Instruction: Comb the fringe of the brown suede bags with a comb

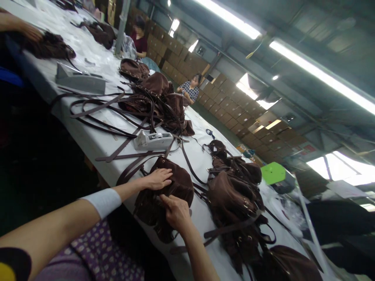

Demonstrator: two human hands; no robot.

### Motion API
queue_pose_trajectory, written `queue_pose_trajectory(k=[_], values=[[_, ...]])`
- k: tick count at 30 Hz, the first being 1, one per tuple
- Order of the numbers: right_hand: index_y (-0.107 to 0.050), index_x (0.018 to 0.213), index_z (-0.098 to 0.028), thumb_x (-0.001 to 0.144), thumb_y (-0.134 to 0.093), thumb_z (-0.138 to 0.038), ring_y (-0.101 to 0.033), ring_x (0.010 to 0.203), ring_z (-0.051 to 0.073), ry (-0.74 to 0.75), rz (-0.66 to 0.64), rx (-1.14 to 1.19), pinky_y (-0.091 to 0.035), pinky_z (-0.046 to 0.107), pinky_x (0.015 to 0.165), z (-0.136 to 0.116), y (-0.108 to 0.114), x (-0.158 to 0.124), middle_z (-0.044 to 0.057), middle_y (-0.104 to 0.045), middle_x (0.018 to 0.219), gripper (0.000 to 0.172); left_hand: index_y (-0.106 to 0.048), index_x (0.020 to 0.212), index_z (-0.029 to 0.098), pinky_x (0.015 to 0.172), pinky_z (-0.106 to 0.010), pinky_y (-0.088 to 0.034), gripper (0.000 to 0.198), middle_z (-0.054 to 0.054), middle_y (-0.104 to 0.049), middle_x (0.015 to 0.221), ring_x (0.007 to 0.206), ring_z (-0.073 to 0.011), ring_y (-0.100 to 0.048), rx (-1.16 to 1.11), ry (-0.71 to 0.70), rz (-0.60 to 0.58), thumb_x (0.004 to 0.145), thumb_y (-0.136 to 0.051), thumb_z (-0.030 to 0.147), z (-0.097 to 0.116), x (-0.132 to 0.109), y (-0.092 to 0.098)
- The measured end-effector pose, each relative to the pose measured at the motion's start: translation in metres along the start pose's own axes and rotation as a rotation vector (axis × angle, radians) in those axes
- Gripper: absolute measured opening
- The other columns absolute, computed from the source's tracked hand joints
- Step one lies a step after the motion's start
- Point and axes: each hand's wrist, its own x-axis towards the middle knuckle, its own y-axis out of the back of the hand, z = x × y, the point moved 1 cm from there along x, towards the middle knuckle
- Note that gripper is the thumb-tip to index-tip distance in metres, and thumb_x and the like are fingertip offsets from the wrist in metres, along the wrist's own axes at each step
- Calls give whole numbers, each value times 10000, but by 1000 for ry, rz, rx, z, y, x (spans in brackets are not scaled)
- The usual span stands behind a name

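A dark brown bag (182,180) lies at the near edge of the white table. Flat on its upper part rests my left hand (159,179), fingers stretched out and slightly apart. My right hand (178,211) is at the bag's middle, its fingers curled and the index finger and thumb closed at the fabric. Exactly what the fingertips pinch is too small to make out. Dark straps (131,171) trail from the bag's far side. Just beyond it stands a grey tape dispenser (154,141).
More brown bags lie in heaps to the right (231,191) and farther along the table (155,88), with long loose straps. A second tape dispenser (82,82) stands at the left edge. Another person's hand (31,32) touches a bag at far left. Stacked cartons (228,105) line the back.
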Motion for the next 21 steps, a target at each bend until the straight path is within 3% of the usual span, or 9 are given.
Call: queue_pose_trajectory(k=[4, 12, 17, 19, 21], values=[[-636, 1107, -283, 842, -482, -151, -614, 748, 155, 11, -5, 110, -359, 213, 629, -14, -12, -16, 6, -667, 807, 333, -411, 1384, 118, 1080, -529, -209, 607, -139, -318, 1505, 1376, -325, -256, 83, 14, -73, 922, -282, 491, -7, -2, -16], [-691, 980, -213, 926, -430, -240, -632, 688, 153, -14, 88, 639, -417, 201, 629, -39, -27, -45, 14, -697, 777, 268, -397, 1396, 171, 1096, -494, -184, 560, -97, -300, 1520, 1388, -285, -232, 176, -12, -75, 926, -296, 457, -3, -11, -25], [-689, 1103, -203, 900, -497, -313, -649, 918, 216, -135, 172, 968, -481, 276, 812, -36, -36, -51, 39, -716, 1017, 301, -439, 1364, 192, 1068, -502, -234, 533, -97, -355, 1495, 1363, -292, -279, 165, -34, -30, 918, -342, 466, -1, -10, -17], [-681, 1125, -193, 887, -517, -377, -636, 966, 237, -204, 224, 1090, -486, 317, 845, -30, -37, -52, 50, -707, 1052, 342, -453, 1350, 194, 1057, -465, -265, 528, -101, -385, 1478, 1342, -273, -313, 122, -41, 55, 906, -389, 472, 4, -12, -5], [-673, 1142, -182, 868, -539, -432, -632, 960, 245, -265, 278, 1147, -493, 335, 839, -23, -35, -52, 60, -706, 1048, 394, -520, 1281, 196, 1023, -409, -310, 471, -102, -516, 1368, 1244, -241, -421, -10, -36, 259, 905, -423, 462, 13, -17, 7]])
